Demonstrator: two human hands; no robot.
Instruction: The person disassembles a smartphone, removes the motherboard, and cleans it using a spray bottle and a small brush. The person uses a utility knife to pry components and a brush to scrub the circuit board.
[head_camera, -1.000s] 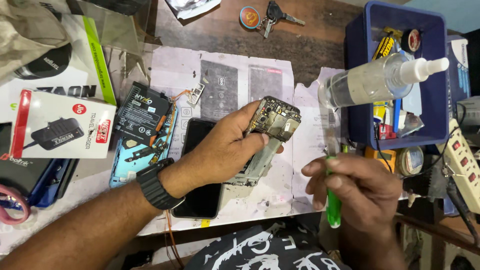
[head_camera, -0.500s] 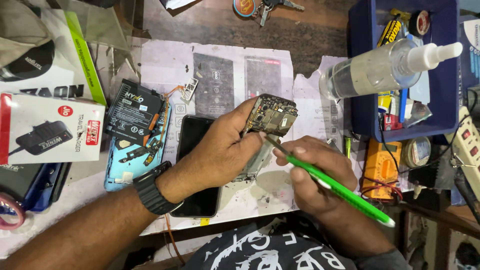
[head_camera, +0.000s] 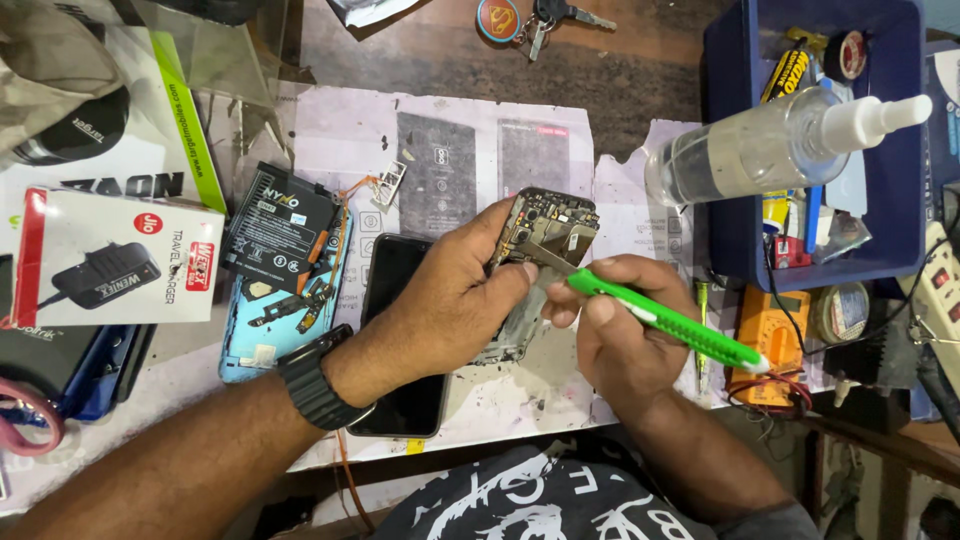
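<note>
L hand props the opened phone over the paper sheet; R hand works a green cutter into it.

I see L fingers curled round the phone's edge, tilting it up so the board faces me. R fingers pinch the cutter like a pen, blade tip at the board's lower edge. Back is off: bare metal shields, camera block up top. Black battery and dark screen panel lie to the left.

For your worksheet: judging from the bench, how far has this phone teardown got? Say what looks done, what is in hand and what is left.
Done: the blue back cover lies apart with the black battery resting on it, and a dark screen panel lies flat.
In hand: the left hand grips the opened phone frame; the right hand works the green-handled blade against its circuit board.
Left: the board sits in the frame.
</note>
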